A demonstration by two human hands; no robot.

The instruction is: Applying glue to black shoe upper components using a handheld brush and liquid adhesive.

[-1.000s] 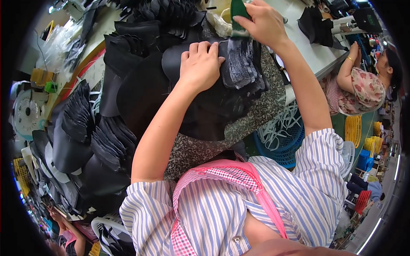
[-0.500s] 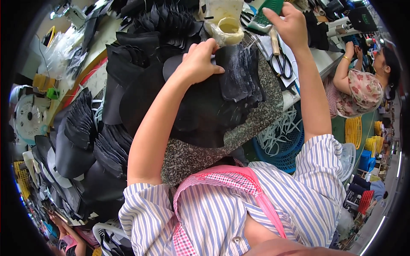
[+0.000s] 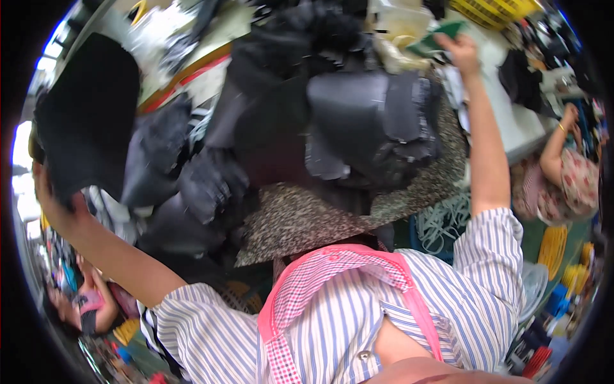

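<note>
Far out to the left, my left hand (image 3: pixel 61 201) is closed on a large black leather piece (image 3: pixel 89 115), which hangs raised and blurred above the bench. My right hand (image 3: pixel 462 54), at the far right, grips a green flat scraper (image 3: pixel 437 40) next to the rim of a whitish glue pot (image 3: pixel 393 56). Between my arms, a broad black leather piece (image 3: pixel 348 105) lies on the speckled stone slab (image 3: pixel 291 221). A fanned stack of smaller black pieces (image 3: pixel 404 109) rests against its right side, their edges showing pale streaks.
More black leather stacks (image 3: pixel 204 185) fill the left of the bench. A blue basket of pale strips (image 3: pixel 441 221) stands below the slab's right edge. One co-worker (image 3: pixel 575 173) sits at the right, another (image 3: pixel 93 301) at the lower left. A yellow basket (image 3: pixel 495 9) stands at the back.
My left hand has left the stack in the middle and swung far left, now with a black leather piece. My right hand keeps the green scraper near the pot. The view has shifted.
</note>
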